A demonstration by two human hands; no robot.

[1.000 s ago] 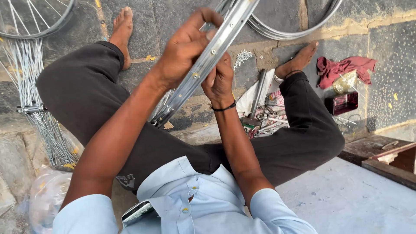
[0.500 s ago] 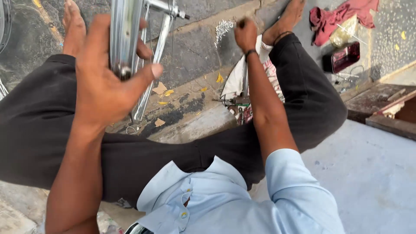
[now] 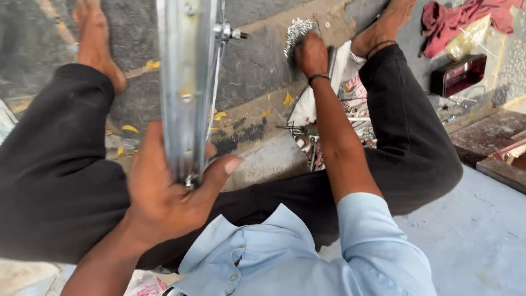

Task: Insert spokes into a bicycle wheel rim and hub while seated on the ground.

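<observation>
On a stone floor (image 3: 263, 71), the left hand (image 3: 164, 200) has its grip clenched around a bare metal wheel rim (image 3: 183, 82) held upright between the knees; the right hand (image 3: 311, 55) closes over a pile of small silvery parts (image 3: 298, 28) at the far edge; the lacing looks barely begun.

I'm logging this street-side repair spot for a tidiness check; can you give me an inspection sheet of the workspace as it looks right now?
Surface: dark stone paving with sandy joints and scattered yellow bits; a pale smooth slab at the lower right.
Job's things: metal wheel rim held upright edge-on, axle end showing beside it; pile of small shiny metal parts.
Clutter: printed paper sheet with small parts between the legs; red cloth; small dark red box; wooden boards.
Grippers: left hand grips the rim's near edge; right hand rests on the shiny pile.
Cables: nothing seen.
Surroundings: person sits barefoot, legs spread.
</observation>
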